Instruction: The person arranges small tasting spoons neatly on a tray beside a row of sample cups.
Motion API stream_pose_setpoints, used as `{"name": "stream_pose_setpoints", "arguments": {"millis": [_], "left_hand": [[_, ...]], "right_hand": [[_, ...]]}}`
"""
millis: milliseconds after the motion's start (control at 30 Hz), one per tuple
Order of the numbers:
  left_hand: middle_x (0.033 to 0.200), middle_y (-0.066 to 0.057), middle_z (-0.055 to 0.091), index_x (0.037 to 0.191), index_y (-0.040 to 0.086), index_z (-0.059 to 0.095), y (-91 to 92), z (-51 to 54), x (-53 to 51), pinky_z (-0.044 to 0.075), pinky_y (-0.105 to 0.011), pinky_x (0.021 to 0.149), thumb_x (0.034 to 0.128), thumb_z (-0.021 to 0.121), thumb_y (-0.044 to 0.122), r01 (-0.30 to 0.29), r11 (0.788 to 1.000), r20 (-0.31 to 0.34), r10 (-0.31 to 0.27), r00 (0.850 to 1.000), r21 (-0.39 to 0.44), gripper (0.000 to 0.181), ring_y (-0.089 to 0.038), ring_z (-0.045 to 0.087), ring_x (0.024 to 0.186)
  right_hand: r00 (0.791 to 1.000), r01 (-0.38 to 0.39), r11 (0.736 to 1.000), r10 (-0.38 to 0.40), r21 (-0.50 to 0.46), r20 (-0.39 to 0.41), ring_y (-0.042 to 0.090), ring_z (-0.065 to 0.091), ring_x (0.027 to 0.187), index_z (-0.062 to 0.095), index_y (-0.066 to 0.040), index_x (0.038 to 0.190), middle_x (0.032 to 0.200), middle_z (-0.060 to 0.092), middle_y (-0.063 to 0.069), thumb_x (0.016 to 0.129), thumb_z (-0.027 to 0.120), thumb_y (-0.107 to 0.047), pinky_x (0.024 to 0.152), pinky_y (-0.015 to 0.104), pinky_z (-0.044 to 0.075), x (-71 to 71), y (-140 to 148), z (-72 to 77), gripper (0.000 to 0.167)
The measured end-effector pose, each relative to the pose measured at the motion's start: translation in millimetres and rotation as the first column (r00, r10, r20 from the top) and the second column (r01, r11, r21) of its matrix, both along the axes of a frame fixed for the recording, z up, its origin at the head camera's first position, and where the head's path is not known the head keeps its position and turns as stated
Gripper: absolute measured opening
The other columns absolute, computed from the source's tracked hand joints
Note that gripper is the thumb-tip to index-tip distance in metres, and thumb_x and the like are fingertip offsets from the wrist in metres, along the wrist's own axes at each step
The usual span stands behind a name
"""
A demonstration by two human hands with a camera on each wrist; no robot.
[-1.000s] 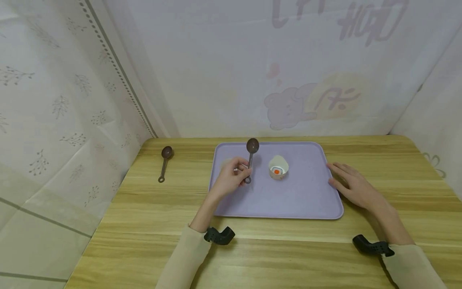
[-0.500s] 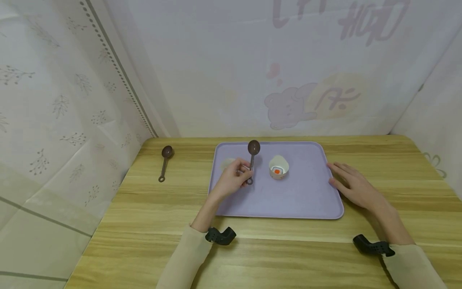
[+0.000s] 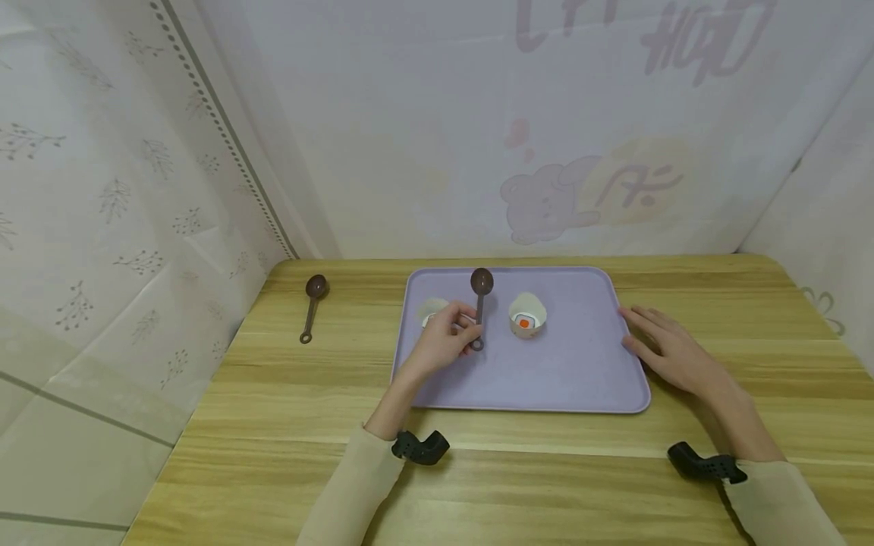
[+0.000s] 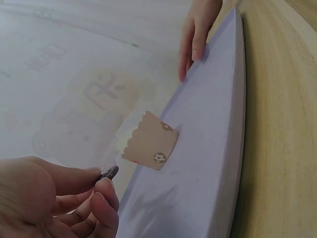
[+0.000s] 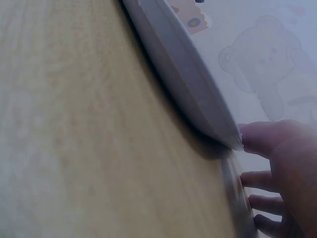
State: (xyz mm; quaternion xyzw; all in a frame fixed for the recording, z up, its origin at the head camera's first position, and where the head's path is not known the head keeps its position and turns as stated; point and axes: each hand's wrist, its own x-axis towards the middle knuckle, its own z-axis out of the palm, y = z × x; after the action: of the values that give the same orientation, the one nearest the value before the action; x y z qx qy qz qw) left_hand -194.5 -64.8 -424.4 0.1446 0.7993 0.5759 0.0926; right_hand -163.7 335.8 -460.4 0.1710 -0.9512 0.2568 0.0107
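Note:
My left hand (image 3: 442,338) pinches the handle of a brown measuring spoon (image 3: 482,281), its bowl up, above the lilac tray (image 3: 567,383). In the left wrist view, only the handle's end (image 4: 111,172) shows between thumb and fingers. Right of the spoon, on the tray, stands a paper baking cup (image 3: 520,331) with a small white and orange piece inside. Another baking cup (image 3: 430,309) sits behind my left hand, partly hidden by it. My right hand (image 3: 672,353) touches the tray's right edge with fairly straight fingers; the right wrist view shows its thumb (image 5: 257,138) at the rim.
A second brown measuring spoon (image 3: 315,288) lies on the wooden table (image 3: 546,485) left of the tray. Pale printed cloth (image 3: 382,136) hangs behind the table and at both sides. Each wrist wears a black camera mount (image 3: 421,448).
My left hand has shifted slightly right with the spoon, and more of the left baking cup shows behind it. The right hand has stayed at the tray's edge.

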Motion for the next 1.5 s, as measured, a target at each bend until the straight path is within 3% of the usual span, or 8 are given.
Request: {"name": "stream_pose_setpoints", "arguments": {"millis": [467, 1000, 1500], "left_hand": [[0.085, -0.009, 0.064, 0.116, -0.005, 0.056, 2.7, -6.2, 0.0, 0.053, -0.029, 0.055, 0.0965, 0.066, 0.003, 0.022, 0.999, 0.046, -0.02, 0.999, -0.03, 0.024, -0.012, 0.059, 0.054], [0.084, -0.01, 0.065, 0.115, -0.005, 0.055, 5.3, -7.0, 3.3, 0.057, -0.034, 0.057, 0.0972, 0.065, 0.003, 0.032, 0.998, 0.051, -0.029, 0.998, -0.054, 0.022, -0.014, 0.061, 0.055], [0.08, -0.008, 0.065, 0.115, -0.006, 0.055, 5.5, -12.0, 2.7, 0.056, -0.029, 0.055, 0.0971, 0.065, 0.003, 0.041, 0.995, 0.065, -0.035, 0.997, -0.09, 0.023, -0.013, 0.062, 0.053]], "right_hand": [[1.0, 0.001, 1.0, -0.001, 0.001, -0.009, 0.058, 0.024, 0.14, 0.038, -0.008, 0.155, 0.154, 0.033, 0.032, 0.104, 0.057, -0.033, 0.107, 0.074, 0.02, 0.3, 0, -0.3, 0.06], [1.0, 0.001, 1.0, 0.0, -0.011, 0.01, 0.059, 0.022, 0.14, 0.036, -0.009, 0.157, 0.155, 0.031, 0.033, 0.104, 0.056, -0.033, 0.108, 0.075, 0.017, -0.1, 1, -1.2, 0.061], [1.0, 0.002, 1.0, -0.002, -0.003, 0.003, 0.059, 0.023, 0.14, 0.037, -0.009, 0.156, 0.155, 0.032, 0.032, 0.104, 0.057, -0.034, 0.107, 0.075, 0.02, -0.4, 1, -1.6, 0.061]]}}
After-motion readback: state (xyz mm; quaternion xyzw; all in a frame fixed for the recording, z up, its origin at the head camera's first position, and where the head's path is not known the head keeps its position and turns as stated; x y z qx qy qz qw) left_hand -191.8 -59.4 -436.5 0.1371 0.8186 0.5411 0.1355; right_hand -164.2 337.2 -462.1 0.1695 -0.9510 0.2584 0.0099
